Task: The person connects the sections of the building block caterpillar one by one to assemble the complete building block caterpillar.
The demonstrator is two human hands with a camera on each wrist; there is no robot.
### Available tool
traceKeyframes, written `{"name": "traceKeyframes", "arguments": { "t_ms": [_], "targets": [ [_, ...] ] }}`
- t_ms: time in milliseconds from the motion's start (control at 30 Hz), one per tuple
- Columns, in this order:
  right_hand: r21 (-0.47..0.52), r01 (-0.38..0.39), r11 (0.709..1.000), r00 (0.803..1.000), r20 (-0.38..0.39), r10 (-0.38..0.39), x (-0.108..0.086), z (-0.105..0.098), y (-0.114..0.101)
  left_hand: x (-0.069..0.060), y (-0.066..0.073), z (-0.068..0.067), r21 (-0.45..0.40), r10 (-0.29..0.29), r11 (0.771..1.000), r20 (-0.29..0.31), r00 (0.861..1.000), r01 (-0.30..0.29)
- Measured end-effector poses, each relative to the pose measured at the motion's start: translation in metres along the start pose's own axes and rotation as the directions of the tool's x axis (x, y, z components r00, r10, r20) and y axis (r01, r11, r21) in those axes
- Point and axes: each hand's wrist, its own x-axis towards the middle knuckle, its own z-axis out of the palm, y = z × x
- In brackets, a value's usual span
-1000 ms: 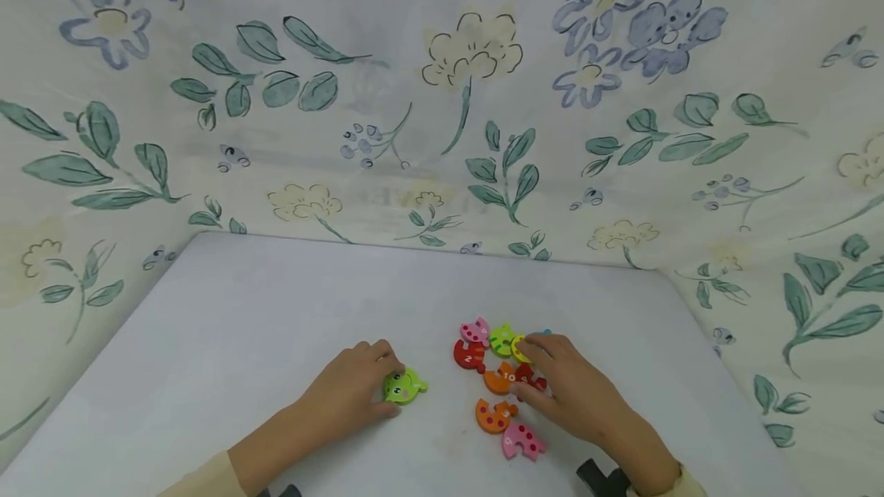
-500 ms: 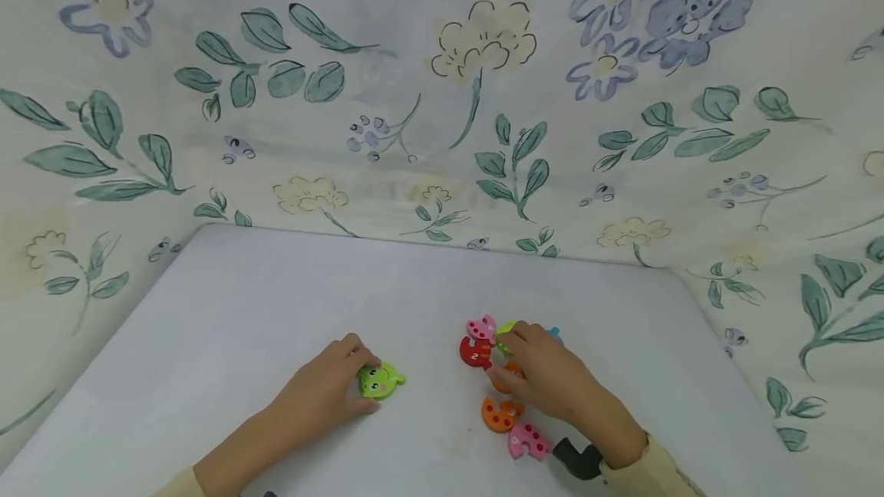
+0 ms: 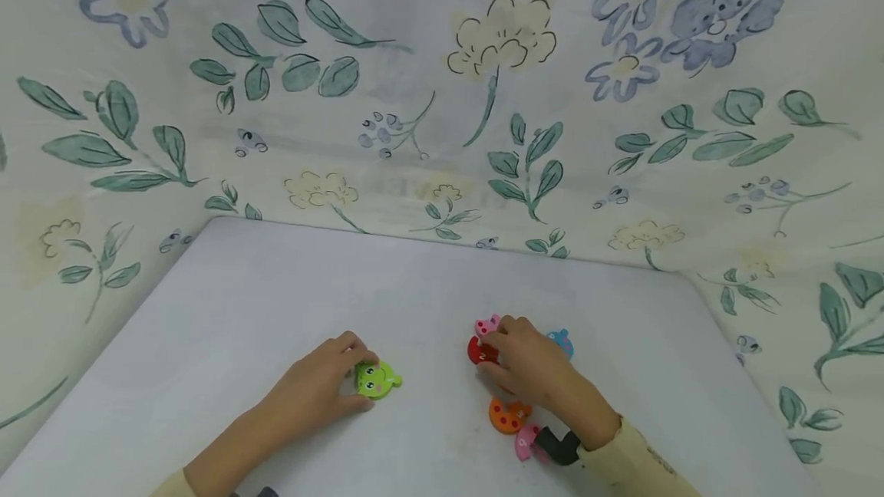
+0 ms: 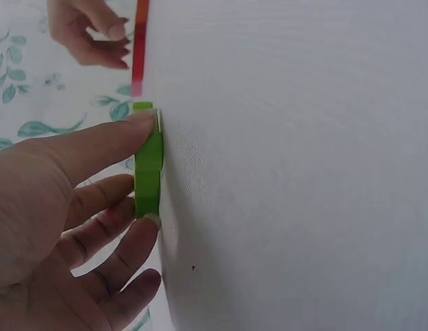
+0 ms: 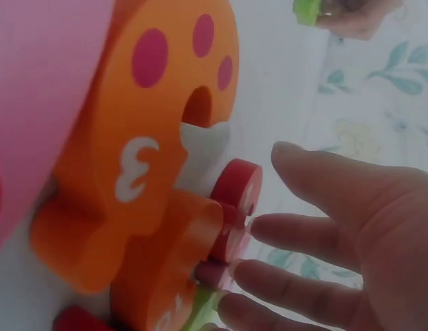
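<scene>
In the head view my left hand [image 3: 311,382] pinches a green wooden puzzle piece [image 3: 378,380] with a smiling face. The left wrist view shows thumb and finger on opposite edges of this green piece [image 4: 148,169], which stays at the table surface. My right hand [image 3: 535,363] hovers over the cluster of coloured pieces, hiding several of them. Its fingers are spread, with the tips close to a red piece [image 3: 478,350]; from the right wrist view I cannot tell whether they touch this red piece [image 5: 235,183].
Near the right hand lie a pink spotted piece [image 3: 485,325], a blue piece [image 3: 562,343], an orange spotted piece [image 3: 507,416] and another pink piece [image 3: 525,442]. An orange piece numbered 3 [image 5: 166,110] looms close in the right wrist view. Floral cloth [image 3: 414,98] surrounds the white table [image 3: 311,274].
My left hand has drawn the green piece left, away from the cluster. The right hand has shifted left across the cluster, from the yellow piece toward the red one. The head view has shifted slightly.
</scene>
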Motion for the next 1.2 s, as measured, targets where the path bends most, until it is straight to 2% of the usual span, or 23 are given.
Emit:
{"name": "traceKeyframes", "arguments": {
  "t_ms": [133, 333, 600, 733, 867, 1067, 1200],
  "targets": [
    [-0.041, -0.004, 0.999, 1.000, -0.009, 0.004, 0.004, 0.005, -0.001, -0.002, -0.003, 0.004, -0.023, 0.014, 1.000, -0.013, 1.000, -0.014],
    [-0.043, -0.029, 0.999, 1.000, -0.011, 0.028, 0.005, 0.009, -0.001, -0.002, -0.003, 0.009, -0.042, 0.050, 0.998, -0.048, 0.998, -0.052],
    [-0.010, 0.071, 0.997, 0.997, -0.039, -0.072, 0.007, 0.013, -0.003, -0.006, -0.004, 0.009, -0.089, 0.031, 0.995, -0.056, 0.998, -0.036],
    [0.005, 0.085, 0.996, 0.996, -0.018, -0.085, 0.008, 0.014, -0.003, -0.009, -0.006, 0.009, -0.103, 0.035, 0.994, -0.073, 0.997, -0.043],
    [0.056, 0.068, 0.996, 0.997, 0.022, -0.070, 0.008, 0.011, -0.004, -0.010, -0.008, 0.010, -0.111, 0.046, 0.992, -0.091, 0.995, -0.056],
    [0.109, 0.063, 0.992, 0.998, 0.008, -0.065, 0.008, 0.011, -0.004, -0.010, -0.009, 0.013, -0.138, 0.062, 0.987, -0.105, 0.993, -0.076],
    [0.095, -0.002, 0.996, 1.000, 0.020, 0.000, 0.010, 0.013, -0.007, -0.011, -0.010, 0.015, -0.155, 0.050, 0.986, -0.102, 0.994, -0.066]
  ]
}}
